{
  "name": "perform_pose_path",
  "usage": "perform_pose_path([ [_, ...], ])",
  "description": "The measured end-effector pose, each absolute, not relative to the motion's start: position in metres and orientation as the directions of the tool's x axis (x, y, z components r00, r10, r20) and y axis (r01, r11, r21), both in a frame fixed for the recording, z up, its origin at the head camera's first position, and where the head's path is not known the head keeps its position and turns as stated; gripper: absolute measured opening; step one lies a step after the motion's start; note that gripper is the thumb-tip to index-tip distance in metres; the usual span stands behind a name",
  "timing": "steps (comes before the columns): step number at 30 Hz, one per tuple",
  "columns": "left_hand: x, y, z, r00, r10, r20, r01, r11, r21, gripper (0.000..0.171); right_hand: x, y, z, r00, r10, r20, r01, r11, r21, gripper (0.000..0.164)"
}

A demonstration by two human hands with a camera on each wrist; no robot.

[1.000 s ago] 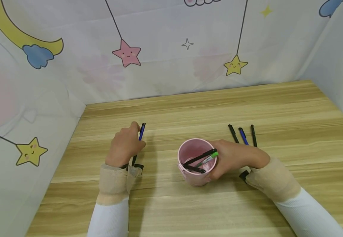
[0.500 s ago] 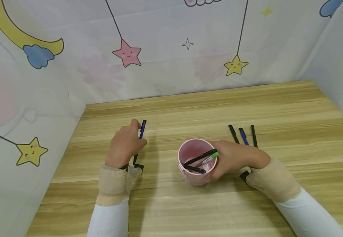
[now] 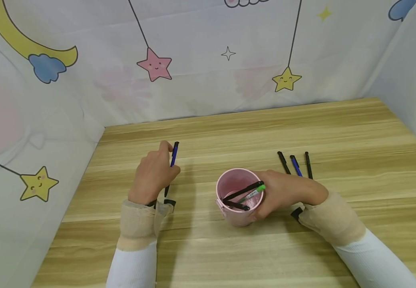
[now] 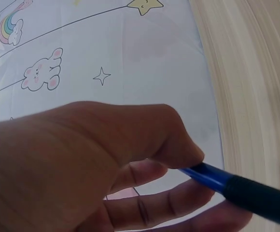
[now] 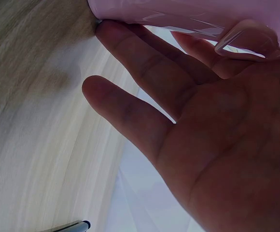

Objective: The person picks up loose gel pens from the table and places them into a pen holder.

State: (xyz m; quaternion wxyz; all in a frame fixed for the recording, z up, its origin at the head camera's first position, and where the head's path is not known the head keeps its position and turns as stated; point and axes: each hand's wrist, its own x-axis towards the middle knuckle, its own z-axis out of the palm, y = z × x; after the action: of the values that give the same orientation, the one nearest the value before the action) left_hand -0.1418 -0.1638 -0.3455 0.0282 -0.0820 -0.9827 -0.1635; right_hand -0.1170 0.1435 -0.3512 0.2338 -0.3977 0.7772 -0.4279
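Note:
In the head view my left hand (image 3: 154, 174) pinches a blue pen (image 3: 175, 153) with a black clip end, held slanted over the left side of the table. Thumb and fingers meet on the pen's blue barrel (image 4: 210, 178) in the left wrist view, its dark grip part pointing away. My right hand (image 3: 288, 190) holds a pink bucket (image 3: 238, 219) from its right side, thumb at the near side. Inside lean several pens, among them a black pen (image 3: 243, 191) and a green-capped pen (image 3: 253, 193). The right wrist view shows fingers against the bucket wall (image 5: 178, 12) and a small pink handle loop.
Beyond my right hand lie a black pen (image 3: 283, 161), a blue pen (image 3: 295, 165) and another black pen (image 3: 308, 165), side by side, partly hidden by the hand. A printed cloth (image 3: 200, 88) borders the wood-grain table (image 3: 208, 140) at back and sides.
My left hand and the pinched blue pen have shifted slightly up and to the right in the head view. My right hand and the bucket have stayed in place.

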Motion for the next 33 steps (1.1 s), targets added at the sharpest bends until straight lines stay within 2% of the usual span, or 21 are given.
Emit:
perform_pose_path([
  [5, -0.142, -0.163, -0.345, -0.983, 0.156, 0.098, 0.18, 0.931, 0.317, 0.043, -0.118, 0.144, -0.354, -0.583, -0.812, -0.029, -0.421, 0.333, -0.844, 0.07],
  [13, -0.14, -0.16, -0.342, -0.974, 0.171, 0.145, 0.208, 0.931, 0.3, 0.042, -0.128, 0.151, -0.379, -0.587, -0.809, -0.033, -0.453, 0.362, -0.815, 0.076],
  [25, -0.137, -0.154, -0.336, -0.967, 0.177, 0.185, 0.228, 0.923, 0.309, 0.043, -0.113, 0.143, -0.344, -0.606, -0.794, -0.056, -0.418, 0.377, -0.826, 0.068],
  [29, -0.135, -0.153, -0.334, -0.961, 0.186, 0.203, 0.242, 0.921, 0.304, 0.042, -0.115, 0.143, -0.347, -0.602, -0.797, -0.047, -0.424, 0.369, -0.827, 0.069],
  [33, -0.134, -0.152, -0.332, -0.961, 0.189, 0.201, 0.246, 0.917, 0.314, 0.042, -0.122, 0.147, -0.366, -0.599, -0.8, -0.036, -0.443, 0.368, -0.818, 0.074],
])
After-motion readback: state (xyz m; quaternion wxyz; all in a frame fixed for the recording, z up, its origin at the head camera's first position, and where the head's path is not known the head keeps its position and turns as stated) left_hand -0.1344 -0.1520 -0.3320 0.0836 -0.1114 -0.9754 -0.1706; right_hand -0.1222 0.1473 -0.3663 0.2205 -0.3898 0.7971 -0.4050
